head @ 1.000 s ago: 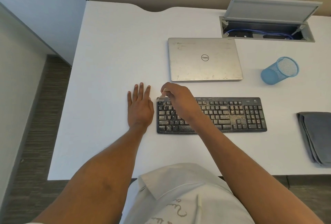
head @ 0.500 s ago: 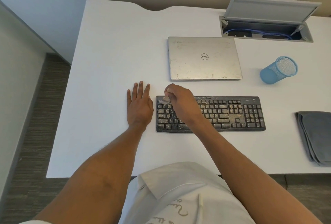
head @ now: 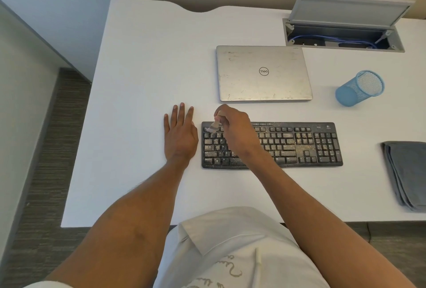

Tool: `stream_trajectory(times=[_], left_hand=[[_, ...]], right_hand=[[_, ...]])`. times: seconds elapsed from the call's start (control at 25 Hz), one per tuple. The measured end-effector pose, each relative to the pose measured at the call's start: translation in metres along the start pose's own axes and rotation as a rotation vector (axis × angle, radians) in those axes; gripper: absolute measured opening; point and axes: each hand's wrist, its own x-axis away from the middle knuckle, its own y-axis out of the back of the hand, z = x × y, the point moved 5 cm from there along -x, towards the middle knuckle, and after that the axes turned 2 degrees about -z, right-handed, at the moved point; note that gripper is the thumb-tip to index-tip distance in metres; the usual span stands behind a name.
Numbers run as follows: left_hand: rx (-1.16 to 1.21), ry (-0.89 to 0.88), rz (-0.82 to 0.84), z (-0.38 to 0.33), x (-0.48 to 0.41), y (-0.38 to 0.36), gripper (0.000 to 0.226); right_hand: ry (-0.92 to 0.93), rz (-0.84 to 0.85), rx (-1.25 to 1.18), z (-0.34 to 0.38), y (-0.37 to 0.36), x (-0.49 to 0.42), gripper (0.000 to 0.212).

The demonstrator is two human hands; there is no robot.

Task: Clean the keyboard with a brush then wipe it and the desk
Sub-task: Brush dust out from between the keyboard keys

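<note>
still, little has shifted over the last second. the left hand lies flat on the desk, fingers straight and a little spread, holding nothing. it sits just beside the left end of the keyboard, as it did a second ago. whether its edge touches the keyboard i cannot tell.

just to its right, the brush pokes out from the right hand, whose fingers are curled round the handle. the bristles angle down and leftward onto the keys at the far left corner. over the last second the brush has come a touch nearer the person, off the corner's rim and onto the first rows. that reads as a short stroke, not a sweep.

the keyboard runs on to the right from under that hand. pale grit lies over most keys, thick below the wrist and in a patch further right. so brushing looks barely begun at the left end, with nearly the whole board left to do.

beyond the right hand lies a shut laptop, and further right a blue mesh cup on its side. well to the right of the right hand, a folded grey cloth lies untouched, so wiping has not yet started.
</note>
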Motion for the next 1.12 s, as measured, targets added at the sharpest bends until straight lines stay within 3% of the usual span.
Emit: stream_trajectory(times=[0.16,0.36,0.56,0.92,1.12], left_hand=[[0.011,0.001,-0.008,0.000,0.000,0.000,0.058],[0.014,-0.005,-0.016,0.000,0.000,0.000,0.057],[0.022,-0.004,-0.017,0.000,0.001,0.001,0.057],[0.014,-0.004,-0.010,0.001,0.001,-0.001,0.057],[0.017,-0.004,-0.017,0.001,0.001,-0.001,0.057]], right_hand=[[-0.026,-0.080,-0.025,0.001,0.010,-0.003,0.016],[-0.019,-0.010,0.116,-0.009,0.002,-0.003,0.019],[-0.075,-0.068,-0.031,-0.003,0.015,-0.005,0.015],[0.000,0.015,0.061,-0.002,0.010,-0.005,0.019],[-0.114,-0.024,0.067,-0.007,0.019,-0.006,0.015]])
